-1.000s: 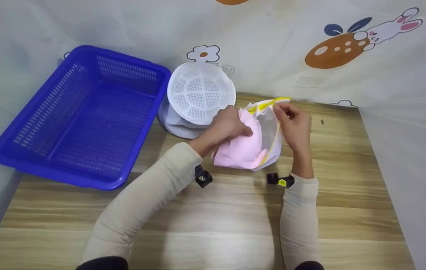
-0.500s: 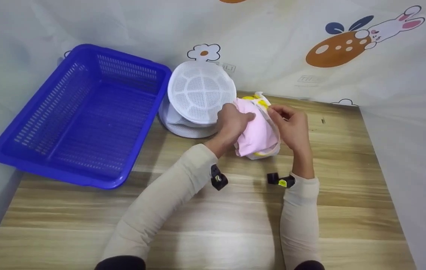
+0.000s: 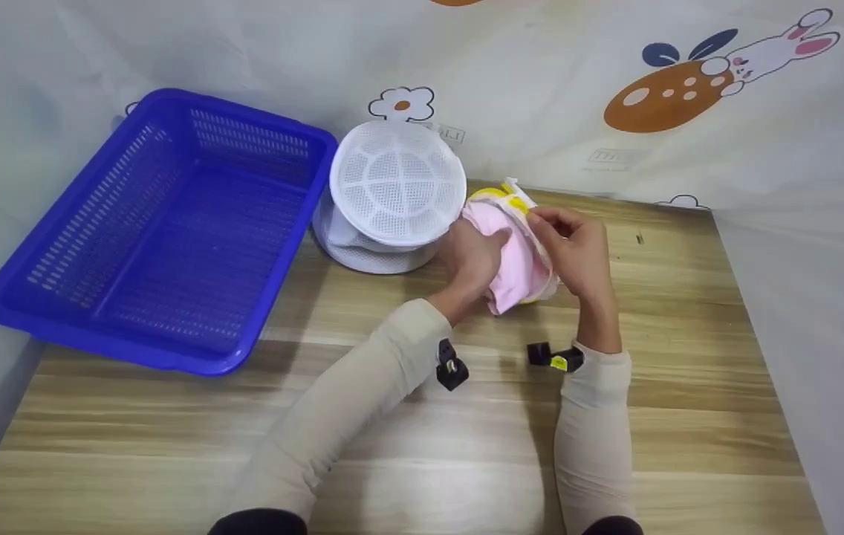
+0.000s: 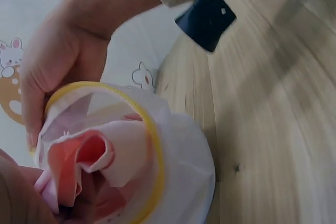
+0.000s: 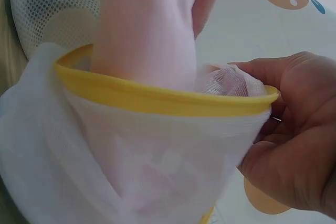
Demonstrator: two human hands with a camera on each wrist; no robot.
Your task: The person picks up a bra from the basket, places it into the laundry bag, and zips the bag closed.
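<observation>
A white mesh laundry bag (image 5: pixel 173 156) with a yellow rim stands open-mouthed on the table between my hands. My right hand (image 3: pixel 578 249) pinches its rim, thumb outside in the right wrist view. Folded pink cloth (image 3: pixel 515 271) is in my left hand (image 3: pixel 474 253), whose thumb lies over it. In the left wrist view the cloth (image 4: pixel 121 145) sits partly inside the bag's mouth, its rolled edge showing. The left fingers are mostly hidden behind the cloth.
A round white mesh bag (image 3: pixel 398 186) stands against the back wall, close to the left hand. Left of it is a blue plastic basket (image 3: pixel 281 245) with slotted sides. Patterned sheeting (image 3: pixel 541 111) covers the walls behind the wooden table (image 3: pixel 429 453).
My left hand has moved right and carried the pink cloth from the bag's left side into its mouth. The right hand has stayed at the rim, shifting only slightly left.
</observation>
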